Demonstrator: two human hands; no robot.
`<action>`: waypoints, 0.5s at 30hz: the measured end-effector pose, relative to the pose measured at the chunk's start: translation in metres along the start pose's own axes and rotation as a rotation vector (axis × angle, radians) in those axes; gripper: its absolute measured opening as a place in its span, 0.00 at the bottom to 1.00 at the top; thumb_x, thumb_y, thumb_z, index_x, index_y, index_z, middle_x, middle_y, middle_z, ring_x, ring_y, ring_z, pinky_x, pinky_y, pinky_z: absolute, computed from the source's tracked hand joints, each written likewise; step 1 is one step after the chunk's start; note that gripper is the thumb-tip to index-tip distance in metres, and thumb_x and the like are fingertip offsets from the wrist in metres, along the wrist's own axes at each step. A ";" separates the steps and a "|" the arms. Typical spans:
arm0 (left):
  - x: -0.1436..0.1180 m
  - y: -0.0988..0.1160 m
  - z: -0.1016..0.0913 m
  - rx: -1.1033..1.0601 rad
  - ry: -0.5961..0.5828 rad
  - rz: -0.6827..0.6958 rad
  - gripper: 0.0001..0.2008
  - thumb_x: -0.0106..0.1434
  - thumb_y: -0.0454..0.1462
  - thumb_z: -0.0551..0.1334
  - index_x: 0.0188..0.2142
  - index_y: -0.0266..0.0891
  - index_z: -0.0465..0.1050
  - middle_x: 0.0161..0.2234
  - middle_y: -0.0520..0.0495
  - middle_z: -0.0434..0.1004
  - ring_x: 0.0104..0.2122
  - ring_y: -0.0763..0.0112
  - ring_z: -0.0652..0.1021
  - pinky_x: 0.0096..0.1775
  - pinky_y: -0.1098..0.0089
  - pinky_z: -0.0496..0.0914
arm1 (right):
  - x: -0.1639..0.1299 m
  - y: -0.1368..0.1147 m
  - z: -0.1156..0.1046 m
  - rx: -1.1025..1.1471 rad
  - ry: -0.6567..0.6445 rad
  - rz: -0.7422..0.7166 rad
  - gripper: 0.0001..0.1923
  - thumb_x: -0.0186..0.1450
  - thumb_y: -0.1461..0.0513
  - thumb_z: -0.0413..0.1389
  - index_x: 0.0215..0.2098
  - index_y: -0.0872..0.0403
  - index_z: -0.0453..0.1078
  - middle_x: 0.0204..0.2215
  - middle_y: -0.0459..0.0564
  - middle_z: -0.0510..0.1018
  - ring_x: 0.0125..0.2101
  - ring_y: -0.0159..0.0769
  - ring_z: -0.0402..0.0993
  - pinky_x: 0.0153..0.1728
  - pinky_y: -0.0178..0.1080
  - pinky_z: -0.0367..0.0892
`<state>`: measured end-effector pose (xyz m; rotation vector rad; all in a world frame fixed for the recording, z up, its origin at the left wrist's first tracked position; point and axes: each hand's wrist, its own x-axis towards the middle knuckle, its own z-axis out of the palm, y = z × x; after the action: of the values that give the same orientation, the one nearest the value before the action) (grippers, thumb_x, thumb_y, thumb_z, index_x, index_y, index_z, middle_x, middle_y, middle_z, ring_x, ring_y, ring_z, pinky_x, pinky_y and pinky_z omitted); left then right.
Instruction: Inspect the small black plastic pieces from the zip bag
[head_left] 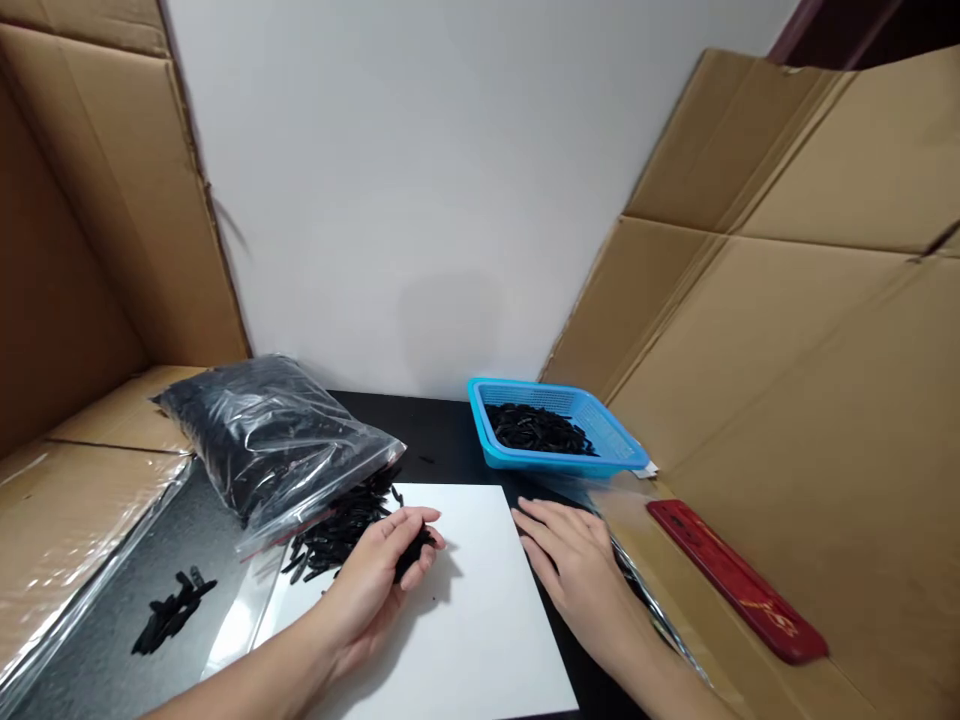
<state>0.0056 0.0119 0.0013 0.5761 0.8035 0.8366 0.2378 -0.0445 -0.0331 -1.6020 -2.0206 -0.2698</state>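
My left hand (390, 565) is curled, palm partly up, around a cluster of small black elongated pieces (412, 548). It is over the white board (487, 620), just right of a loose pile of the same pieces (337, 530). What kind they are I cannot make out. My right hand (566, 550) lies palm down at the board's right edge, its fingers stretched out and nothing seen in it. Behind the pile, a clear plastic bag (277, 440) full of black pieces lies with its mouth toward the board.
A blue basket (607, 425) with more black pieces stands at the back right. A red case (739, 580) lies on the cardboard at right. Another small black heap (174, 610) rests at lower left. Cardboard walls (810, 330) flank both sides; a white wall (420, 180) rises behind.
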 end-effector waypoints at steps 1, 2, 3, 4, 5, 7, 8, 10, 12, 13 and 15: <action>0.000 -0.001 0.000 0.007 -0.003 0.012 0.07 0.65 0.34 0.61 0.39 0.31 0.76 0.27 0.47 0.75 0.21 0.82 0.69 0.19 0.85 0.60 | 0.009 -0.013 -0.004 0.095 -0.032 0.010 0.14 0.70 0.64 0.49 0.47 0.53 0.75 0.43 0.56 0.82 0.43 0.46 0.77 0.44 0.49 0.65; -0.001 -0.001 0.000 0.013 -0.002 0.014 0.08 0.65 0.35 0.62 0.40 0.31 0.76 0.27 0.47 0.74 0.21 0.82 0.69 0.20 0.84 0.60 | 0.018 -0.028 -0.006 0.191 -0.065 0.025 0.13 0.70 0.64 0.50 0.46 0.53 0.75 0.39 0.54 0.82 0.40 0.44 0.77 0.41 0.47 0.65; -0.002 -0.001 0.000 0.019 0.002 0.015 0.08 0.64 0.35 0.63 0.41 0.32 0.75 0.26 0.48 0.74 0.22 0.82 0.69 0.20 0.84 0.59 | 0.027 -0.042 -0.007 0.283 -0.099 0.022 0.11 0.69 0.64 0.53 0.46 0.52 0.76 0.36 0.52 0.81 0.37 0.42 0.76 0.39 0.45 0.65; -0.004 -0.001 0.000 0.024 0.010 0.015 0.09 0.63 0.35 0.64 0.42 0.32 0.75 0.27 0.49 0.74 0.22 0.81 0.69 0.21 0.83 0.60 | 0.035 -0.055 -0.007 0.361 -0.125 0.020 0.10 0.68 0.64 0.55 0.45 0.52 0.76 0.35 0.51 0.80 0.36 0.42 0.76 0.39 0.44 0.65; -0.006 -0.001 0.001 0.029 0.018 0.017 0.10 0.62 0.35 0.64 0.42 0.33 0.75 0.27 0.50 0.73 0.23 0.81 0.69 0.22 0.83 0.60 | 0.041 -0.066 -0.005 0.426 -0.143 0.020 0.09 0.66 0.65 0.58 0.44 0.52 0.76 0.34 0.50 0.80 0.36 0.42 0.75 0.39 0.43 0.65; -0.011 0.000 0.002 0.039 0.036 0.025 0.10 0.60 0.36 0.65 0.41 0.34 0.76 0.27 0.51 0.73 0.23 0.80 0.69 0.25 0.81 0.62 | 0.050 -0.080 -0.001 0.535 -0.149 0.050 0.08 0.64 0.67 0.59 0.40 0.52 0.78 0.33 0.49 0.79 0.35 0.41 0.75 0.39 0.43 0.64; -0.013 0.000 0.002 0.043 0.043 0.027 0.09 0.60 0.35 0.64 0.41 0.34 0.76 0.26 0.51 0.73 0.23 0.80 0.69 0.26 0.80 0.63 | 0.051 -0.083 0.002 0.589 -0.141 0.081 0.08 0.64 0.68 0.58 0.38 0.52 0.78 0.32 0.49 0.79 0.35 0.41 0.74 0.39 0.42 0.64; -0.015 0.002 0.001 0.051 0.036 0.021 0.09 0.61 0.35 0.62 0.40 0.35 0.76 0.24 0.52 0.72 0.24 0.78 0.69 0.27 0.79 0.62 | 0.050 -0.082 0.005 0.732 -0.131 0.170 0.08 0.64 0.67 0.58 0.36 0.51 0.80 0.31 0.49 0.78 0.34 0.40 0.74 0.38 0.41 0.64; -0.015 0.003 -0.001 0.053 -0.005 0.014 0.08 0.60 0.34 0.60 0.38 0.34 0.76 0.23 0.51 0.71 0.21 0.79 0.67 0.24 0.79 0.59 | 0.047 -0.076 0.008 0.907 -0.129 0.280 0.07 0.63 0.64 0.59 0.33 0.51 0.81 0.29 0.49 0.78 0.32 0.40 0.74 0.36 0.40 0.65; -0.015 0.004 -0.002 0.053 -0.031 0.015 0.08 0.59 0.33 0.60 0.36 0.33 0.77 0.23 0.50 0.72 0.20 0.80 0.65 0.23 0.79 0.56 | 0.045 -0.072 0.009 0.990 -0.124 0.341 0.05 0.62 0.62 0.61 0.31 0.51 0.81 0.28 0.49 0.78 0.31 0.39 0.73 0.34 0.40 0.64; -0.014 0.004 -0.002 0.055 -0.074 0.015 0.07 0.59 0.35 0.61 0.33 0.32 0.76 0.26 0.48 0.73 0.19 0.82 0.63 0.21 0.79 0.53 | 0.042 -0.067 0.011 1.127 -0.101 0.469 0.05 0.57 0.59 0.65 0.27 0.52 0.79 0.25 0.47 0.77 0.28 0.38 0.70 0.32 0.38 0.63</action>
<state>-0.0039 0.0024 0.0082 0.6590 0.7573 0.8039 0.1654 -0.0226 -0.0088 -1.2290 -1.3136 0.9640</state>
